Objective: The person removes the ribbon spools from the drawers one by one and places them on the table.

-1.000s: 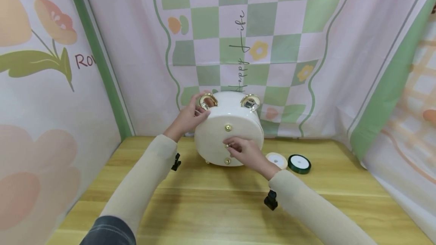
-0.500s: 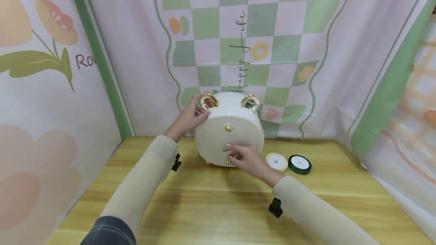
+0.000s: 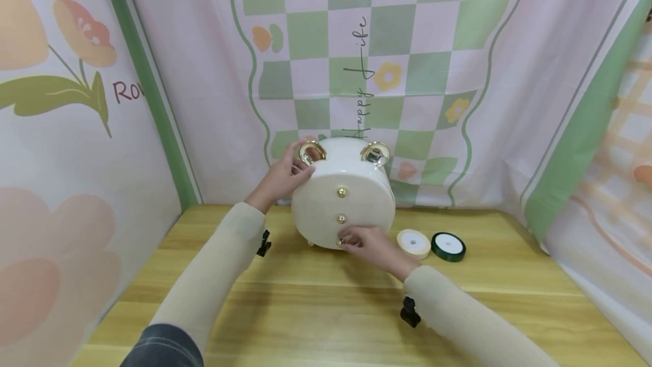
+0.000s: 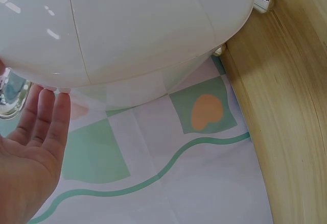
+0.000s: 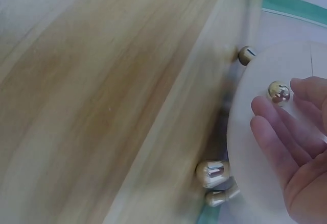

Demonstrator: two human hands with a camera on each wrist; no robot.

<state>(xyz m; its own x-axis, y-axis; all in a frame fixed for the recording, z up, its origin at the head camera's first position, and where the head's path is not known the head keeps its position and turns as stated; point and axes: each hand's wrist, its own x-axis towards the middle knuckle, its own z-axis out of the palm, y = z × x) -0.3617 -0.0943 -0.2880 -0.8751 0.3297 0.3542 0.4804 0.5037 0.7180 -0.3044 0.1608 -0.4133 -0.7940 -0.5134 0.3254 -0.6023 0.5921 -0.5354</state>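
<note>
A glossy white rounded box [image 3: 318, 208] with two gold ear-shaped rings and small gold feet stands at the table's back. Three gold knobs run down its front. My left hand [image 3: 282, 177] rests by the left gold ear [image 3: 312, 153], thumb towards the front; in the left wrist view its straight fingers [image 4: 57, 124] touch the box's side. With thumb and fingertips, my right hand [image 3: 374, 248] pinches the lowest knob [image 5: 279, 92], which shows between them in the right wrist view. Above it are the middle knob [image 3: 341, 218] and the top knob [image 3: 341, 192].
A cream ribbon roll [image 3: 414, 243] and a dark green ribbon roll [image 3: 448, 246] lie flat to the box's right. Behind the wooden table [image 3: 316, 310] hangs a patterned curtain [image 3: 351, 72]. Black wrist mounts sit below both cuffs.
My right hand has left the middle knob and moved down to the lowest one, its fingers closing in. My left hand and the box have stayed in place.
</note>
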